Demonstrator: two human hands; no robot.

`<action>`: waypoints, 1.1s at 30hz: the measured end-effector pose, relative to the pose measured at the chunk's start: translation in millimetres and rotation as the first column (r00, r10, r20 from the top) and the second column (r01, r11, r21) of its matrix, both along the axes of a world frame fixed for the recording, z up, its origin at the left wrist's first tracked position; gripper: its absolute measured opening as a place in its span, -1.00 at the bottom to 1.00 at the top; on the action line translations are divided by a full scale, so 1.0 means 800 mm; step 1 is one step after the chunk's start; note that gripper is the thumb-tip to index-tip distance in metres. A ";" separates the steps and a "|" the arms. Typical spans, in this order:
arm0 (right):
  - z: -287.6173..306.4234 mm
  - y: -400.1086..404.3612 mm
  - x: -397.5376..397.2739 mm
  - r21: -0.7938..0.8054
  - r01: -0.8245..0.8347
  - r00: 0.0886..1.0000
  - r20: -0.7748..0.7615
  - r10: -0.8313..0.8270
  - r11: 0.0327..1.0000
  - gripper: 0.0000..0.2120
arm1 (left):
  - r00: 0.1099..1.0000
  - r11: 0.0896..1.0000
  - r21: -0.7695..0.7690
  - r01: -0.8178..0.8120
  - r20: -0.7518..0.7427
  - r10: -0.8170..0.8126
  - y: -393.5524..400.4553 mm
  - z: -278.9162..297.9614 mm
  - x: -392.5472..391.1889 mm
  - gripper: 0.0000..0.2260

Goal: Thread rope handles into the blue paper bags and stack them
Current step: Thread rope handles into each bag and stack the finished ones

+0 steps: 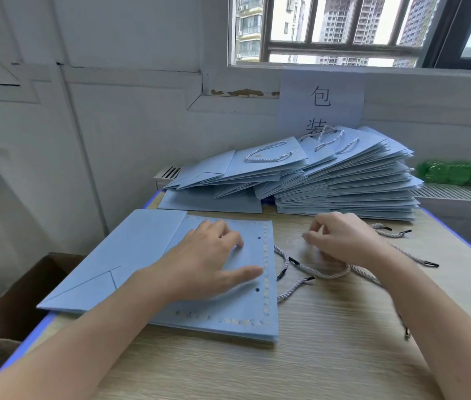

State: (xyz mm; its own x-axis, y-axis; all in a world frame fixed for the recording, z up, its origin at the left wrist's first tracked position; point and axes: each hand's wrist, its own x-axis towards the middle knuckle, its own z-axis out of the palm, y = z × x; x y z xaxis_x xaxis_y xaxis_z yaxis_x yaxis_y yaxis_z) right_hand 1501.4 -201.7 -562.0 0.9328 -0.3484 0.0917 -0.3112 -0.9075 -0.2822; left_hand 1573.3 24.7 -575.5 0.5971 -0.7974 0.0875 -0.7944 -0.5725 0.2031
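Note:
A flat blue paper bag point(147, 255) lies on a thin pile of the same bags at the table's near left, with two punched holes along its right edge. My left hand point(214, 261) rests flat on it, fingers spread. Several white twisted rope handles point(315, 272) with black tips lie loose to the right of the bag. My right hand point(341, 238) hovers over them with fingers curled; a rope runs under the palm, but whether it is gripped is unclear. A tall stack of blue bags point(343, 186) with handles fitted stands at the back.
The wooden table point(329, 356) has a blue edge. A brown cardboard box point(26, 298) sits on the floor at the left. A green plastic bottle point(459, 173) lies on the radiator ledge at the right. A paper sign point(320, 102) hangs under the window.

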 end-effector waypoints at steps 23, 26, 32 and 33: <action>0.016 0.083 -0.015 0.266 -0.545 0.833 0.068 0.549 0.795 -0.82 | 0.993 0.993 0.089 0.072 -0.095 -0.064 -0.002 0.000 -0.022 -0.36; 0.010 0.083 -0.013 0.274 -0.574 0.814 0.085 0.575 0.772 -0.86 | 0.994 0.996 0.057 0.072 -0.091 -0.067 -0.006 -0.004 -0.022 -0.39; 0.003 0.086 -0.008 0.236 -0.624 0.782 0.164 0.602 0.745 -0.88 | 0.979 0.996 -0.034 0.077 -0.185 -0.082 -0.006 -0.002 -0.021 -0.58; 0.002 0.087 -0.008 0.244 -0.630 0.776 0.172 0.607 0.737 -0.87 | 0.977 0.996 -0.047 0.073 -0.198 -0.081 -0.006 -0.001 -0.021 -0.58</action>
State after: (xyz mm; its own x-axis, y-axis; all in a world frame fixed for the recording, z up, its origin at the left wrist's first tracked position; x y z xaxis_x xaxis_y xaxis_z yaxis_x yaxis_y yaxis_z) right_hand 1495.3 -132.0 -560.6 0.9455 0.2819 0.1628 0.3244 -0.7736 -0.5443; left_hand 1556.7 19.8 -576.4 0.5429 -0.8398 0.0045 -0.7766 -0.5000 0.3831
